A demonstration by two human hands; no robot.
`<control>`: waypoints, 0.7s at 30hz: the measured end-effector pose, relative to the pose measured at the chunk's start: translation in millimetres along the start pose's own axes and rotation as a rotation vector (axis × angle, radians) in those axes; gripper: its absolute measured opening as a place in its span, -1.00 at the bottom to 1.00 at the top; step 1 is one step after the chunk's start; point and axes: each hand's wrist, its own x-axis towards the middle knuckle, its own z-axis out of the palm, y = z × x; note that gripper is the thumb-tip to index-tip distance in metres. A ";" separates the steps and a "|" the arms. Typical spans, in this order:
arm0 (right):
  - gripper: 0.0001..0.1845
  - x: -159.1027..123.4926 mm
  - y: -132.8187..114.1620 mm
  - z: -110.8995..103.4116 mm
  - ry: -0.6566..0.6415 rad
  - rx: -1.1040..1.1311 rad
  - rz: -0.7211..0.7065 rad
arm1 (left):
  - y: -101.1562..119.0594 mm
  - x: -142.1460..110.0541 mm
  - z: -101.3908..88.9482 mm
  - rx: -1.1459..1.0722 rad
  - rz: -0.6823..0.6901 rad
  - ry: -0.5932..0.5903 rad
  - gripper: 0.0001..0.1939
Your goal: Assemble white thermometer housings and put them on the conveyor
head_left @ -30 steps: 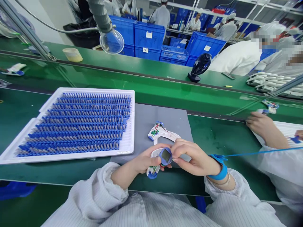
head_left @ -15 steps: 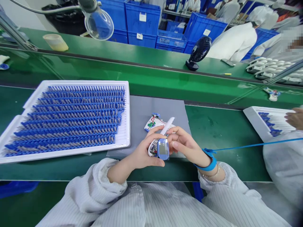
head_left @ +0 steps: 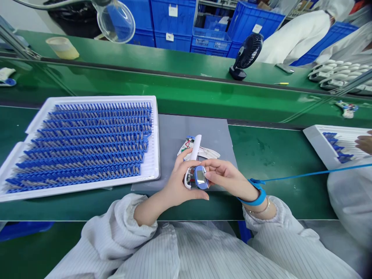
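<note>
Left hand (head_left: 180, 180): closed around a white plastic housing (head_left: 196, 149), fingers curled up its left side, thumb lying across the front. The housing sits in the lower middle of the frame, held just above a grey mat (head_left: 212, 130). Contact with the mat cannot be confirmed. Its long axis runs nearly upright in the view, pointing away from the person with a slight lean to the right. A blue-framed display (head_left: 201, 177) sits at the lower end of the housing, between the two hands. Right hand (head_left: 228, 176): extended from the right, fingertips (head_left: 208, 174) against the right edge of the display. Whether it grips or only steadies cannot be determined. The left hand is the nearer to the housing's length; the right is nearer the display. A blue wrist strap (head_left: 255, 197) on the right wrist leads off by a blue cord (head_left: 302, 175) toward the right of the frame. A second white housing (head_left: 209, 152) with exposed wires lies on the mat just behind the hands. A large white tray (head_left: 155, 155) of blue strips (head_left: 87, 143) stands left of the mat. At far right, a co-worker's hand (head_left: 364, 142) is beside a smaller white tray (head_left: 316, 145).
</note>
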 end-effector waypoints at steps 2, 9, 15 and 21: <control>-0.68 2.7 3.6 -0.6 0.005 0.008 0.016 | 0.0 -1.1 2.2 0.096 -0.009 0.036 -0.23; -0.69 9.2 14.8 3.8 0.030 -0.024 0.024 | 5.2 -3.5 6.8 0.249 -0.090 -0.005 -0.40; -0.66 13.0 24.0 4.6 0.043 0.068 0.011 | 3.9 -4.1 10.1 0.305 -0.063 0.025 -0.37; -0.67 14.3 27.0 8.6 0.029 0.095 -0.012 | 1.6 -5.5 10.2 0.354 -0.015 0.049 -0.36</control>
